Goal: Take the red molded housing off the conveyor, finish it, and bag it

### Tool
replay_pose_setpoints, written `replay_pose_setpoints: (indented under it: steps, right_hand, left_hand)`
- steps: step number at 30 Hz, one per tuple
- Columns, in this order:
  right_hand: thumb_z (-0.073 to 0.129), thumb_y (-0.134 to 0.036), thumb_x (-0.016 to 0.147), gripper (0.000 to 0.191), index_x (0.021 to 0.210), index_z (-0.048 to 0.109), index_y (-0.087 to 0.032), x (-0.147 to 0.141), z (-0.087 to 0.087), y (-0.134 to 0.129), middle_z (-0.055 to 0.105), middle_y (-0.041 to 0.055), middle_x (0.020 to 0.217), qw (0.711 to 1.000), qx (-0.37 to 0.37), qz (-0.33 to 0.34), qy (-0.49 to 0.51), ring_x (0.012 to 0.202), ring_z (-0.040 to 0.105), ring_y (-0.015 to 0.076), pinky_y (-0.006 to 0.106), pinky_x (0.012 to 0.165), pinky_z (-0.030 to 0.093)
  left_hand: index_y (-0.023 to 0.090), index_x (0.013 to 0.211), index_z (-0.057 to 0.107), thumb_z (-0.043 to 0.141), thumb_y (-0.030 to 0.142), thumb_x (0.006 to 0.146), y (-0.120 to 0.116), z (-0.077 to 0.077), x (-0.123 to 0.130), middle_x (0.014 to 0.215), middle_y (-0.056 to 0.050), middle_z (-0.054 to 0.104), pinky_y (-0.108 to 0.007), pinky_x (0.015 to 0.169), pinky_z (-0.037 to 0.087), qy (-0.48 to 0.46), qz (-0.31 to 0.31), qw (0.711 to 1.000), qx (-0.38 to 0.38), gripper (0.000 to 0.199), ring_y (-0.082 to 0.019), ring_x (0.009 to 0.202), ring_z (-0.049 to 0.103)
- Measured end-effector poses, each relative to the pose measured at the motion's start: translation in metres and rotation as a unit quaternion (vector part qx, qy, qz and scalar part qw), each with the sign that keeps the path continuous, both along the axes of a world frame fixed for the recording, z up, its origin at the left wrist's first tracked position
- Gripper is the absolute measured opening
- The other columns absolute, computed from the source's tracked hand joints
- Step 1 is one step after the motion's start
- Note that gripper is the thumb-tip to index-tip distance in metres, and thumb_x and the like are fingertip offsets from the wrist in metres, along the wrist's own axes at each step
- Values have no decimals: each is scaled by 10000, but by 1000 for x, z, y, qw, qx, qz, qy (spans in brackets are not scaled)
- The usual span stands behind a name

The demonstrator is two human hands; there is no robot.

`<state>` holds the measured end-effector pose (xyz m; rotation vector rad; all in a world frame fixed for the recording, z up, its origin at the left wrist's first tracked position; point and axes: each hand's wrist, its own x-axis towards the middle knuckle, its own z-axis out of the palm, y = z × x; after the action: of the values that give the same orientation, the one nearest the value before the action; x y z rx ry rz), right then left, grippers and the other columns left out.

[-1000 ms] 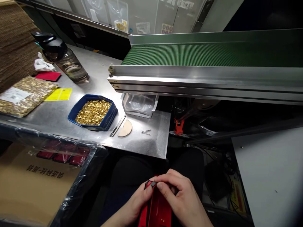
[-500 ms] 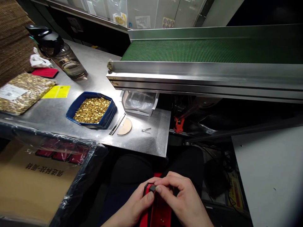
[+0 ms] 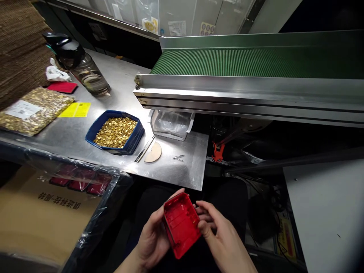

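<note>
A red plastic shell (image 3: 182, 223), shaped like a shallow rectangular tray with small posts inside, is tilted with its hollow side up above my lap. My left hand (image 3: 155, 237) holds it along the left edge, thumb on the rim and fingers underneath. At the right edge, my right hand (image 3: 217, 231) has its thumb and fingers apart, the thumb tip against or very close to the rim. On the metal table ahead stands a blue bin (image 3: 139, 134) of small gold-coloured metal parts (image 3: 116, 132).
A green conveyor (image 3: 222, 62) crosses behind the table. Beside the blue bin lie a slim knife (image 3: 144, 149), a beige disc piece (image 3: 153, 152) and small tweezers-like metal pieces (image 3: 179, 157). A plastic-lined crate (image 3: 96, 223) with red parts stands left; a bottle (image 3: 88, 74) stands farther back.
The red shell has turned so its hollow inside faces up toward me. My right fingers have opened from a pinch at its top end and moved to its right edge. The view shifted slightly.
</note>
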<state>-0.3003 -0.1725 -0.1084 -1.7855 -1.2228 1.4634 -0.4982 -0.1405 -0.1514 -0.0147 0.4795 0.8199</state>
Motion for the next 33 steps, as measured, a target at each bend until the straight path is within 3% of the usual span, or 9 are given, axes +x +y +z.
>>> replay_pose_setpoints:
  steps: [4,7,10,13,17,21,23,26,33]
  right_hand:
    - [493,-610,1004,498,1348,594,-265,-15,-15,7,729,90,1181,987,-31,-5,155,1037,717,247,354,902,592]
    - [476,-524,1040,375,1158,678,-231,-19,-10,22,741,54,1034,989,-2,1,145,923,709,203,293,819,569]
    - [563,-304,1019,178,1111,708,-259,-19,9,35,741,9,1055,980,45,158,109,965,696,179,271,871,537]
    - [584,-116,955,297,1172,706,-277,-22,26,45,742,-2,1089,945,84,310,58,1001,702,181,279,915,540]
    - [774,-314,881,460,1318,637,-270,-15,21,74,705,29,1219,897,151,414,24,1055,703,190,260,911,571]
    - [629,-281,989,305,1293,619,-254,-7,-23,131,677,56,1249,922,222,251,-191,1167,648,207,335,1035,521]
    - [625,-239,977,355,1325,590,-185,-9,-52,159,626,148,1296,919,224,191,-262,1234,582,309,491,1083,464]
    - [697,-246,916,339,1241,625,-183,-12,-86,183,611,162,1271,910,222,167,-309,1194,555,365,541,1041,448]
    - [534,-342,1002,169,1115,582,-225,-8,-95,156,676,65,1038,912,210,117,-333,933,637,252,356,822,473]
  left_hand:
    - [312,1564,419,899,351,770,-6,5,-8,1510,-110,542,-420,1174,371,96,16,992,83,929,-379,1419,445]
    - [258,1505,522,861,505,811,-13,5,-17,1493,-125,551,-442,1189,361,112,14,990,82,811,-401,1460,374]
    - [191,1418,618,597,724,933,-17,0,-26,1415,-155,612,-479,1198,348,50,-7,998,31,721,-389,1455,389]
    - [157,1337,674,656,612,957,-21,-7,-35,1229,-164,715,-455,1119,432,-26,-116,993,21,593,-374,1295,585]
    - [200,1409,610,803,413,878,-24,-11,-42,1251,-166,711,-414,985,506,-78,-170,982,38,605,-362,1110,706]
    - [235,1569,394,782,487,838,-26,-11,-43,1458,-231,564,-541,1033,452,-84,-162,983,22,866,-449,1192,649]
    - [196,1558,412,728,487,863,-28,-14,-43,1459,-247,556,-580,1083,395,-79,-148,986,8,817,-463,1264,594]
    - [156,1505,493,663,504,908,-33,-19,-44,1458,-261,554,-590,1109,366,-80,-128,988,-5,712,-462,1316,550]
    - [174,1472,546,603,619,981,-37,-19,-41,1456,-246,566,-516,983,512,-60,-100,993,-15,665,-430,1218,629]
